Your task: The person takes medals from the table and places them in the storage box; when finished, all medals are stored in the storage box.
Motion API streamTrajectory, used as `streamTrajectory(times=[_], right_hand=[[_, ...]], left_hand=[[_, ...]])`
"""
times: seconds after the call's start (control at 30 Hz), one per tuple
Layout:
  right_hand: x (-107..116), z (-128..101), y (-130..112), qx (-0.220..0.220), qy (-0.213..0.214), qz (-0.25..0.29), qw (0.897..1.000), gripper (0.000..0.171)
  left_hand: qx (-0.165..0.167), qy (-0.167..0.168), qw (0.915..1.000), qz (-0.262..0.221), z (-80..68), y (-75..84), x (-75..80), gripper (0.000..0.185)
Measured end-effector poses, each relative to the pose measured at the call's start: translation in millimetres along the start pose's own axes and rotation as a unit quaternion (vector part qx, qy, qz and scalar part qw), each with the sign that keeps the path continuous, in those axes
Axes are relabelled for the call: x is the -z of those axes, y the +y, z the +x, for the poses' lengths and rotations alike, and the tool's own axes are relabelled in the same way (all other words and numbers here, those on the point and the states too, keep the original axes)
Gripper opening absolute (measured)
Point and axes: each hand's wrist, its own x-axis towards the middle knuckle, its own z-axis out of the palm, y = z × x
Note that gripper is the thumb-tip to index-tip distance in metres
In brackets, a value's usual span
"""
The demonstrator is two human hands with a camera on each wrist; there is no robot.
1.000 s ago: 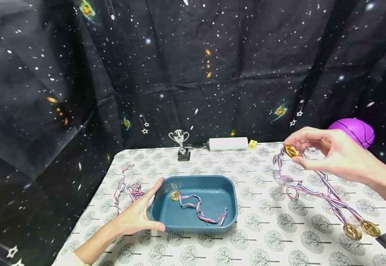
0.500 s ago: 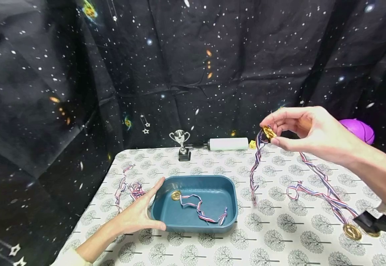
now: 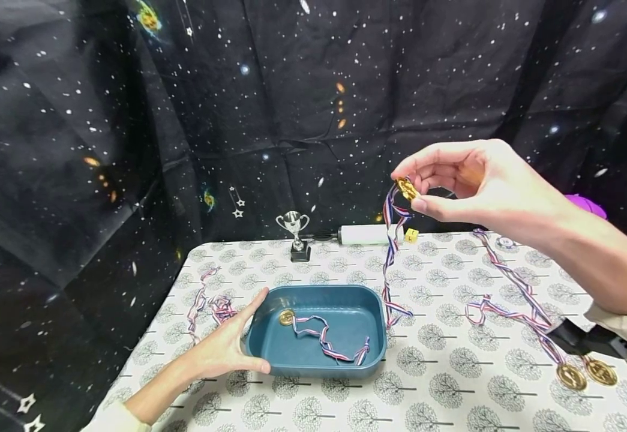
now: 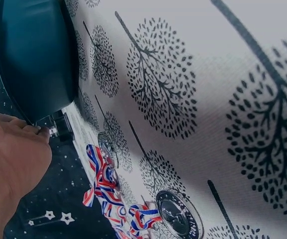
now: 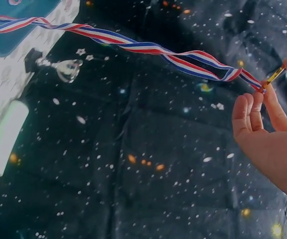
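High above the table's right part, my right hand point(image 3: 486, 186) pinches a gold medal point(image 3: 407, 188) between thumb and fingers. Its red, white and blue ribbon point(image 5: 153, 49) hangs down, the lower end near the tub's right rim. My left hand point(image 3: 229, 348) holds the left end of a teal tub point(image 3: 380, 354), thumb and fingers spread across that end. Inside the tub lies another gold medal point(image 3: 287, 317) with its ribbon stretched to the right. In the left wrist view, silver-coloured medals point(image 4: 178, 215) with bunched ribbons point(image 4: 111, 199) lie beside the left hand.
Two gold medals point(image 3: 571, 377) with long ribbons lie at the table's right. Along the back stand a silver trophy cup point(image 3: 293, 225), a white cylinder point(image 3: 367, 234) and a yellow cube point(image 3: 411, 235). A purple ball point(image 3: 588, 206) shows partly behind the right arm.
My right hand has moved left and up with the gold medal, and its ribbon now hangs by the tub's right end. The left hand and tub have stayed in place.
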Motion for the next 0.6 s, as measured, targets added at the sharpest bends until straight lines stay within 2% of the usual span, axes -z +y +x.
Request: streamTrajectory(times=[0.43, 0.6], right_hand=[[-10, 16, -13, 0.038, -0.003, 0.086, 0.996, 0.034], [-13, 20, -14, 0.048, -0.007, 0.099, 0.994, 0.034]], left_hand=[[0.006, -0.004, 0.9999, -0.009, 0.0, -0.3, 0.2, 0.140], [0.014, -0.003, 0.9998, -0.013, -0.7, 0.5, 0.8, 0.140]])
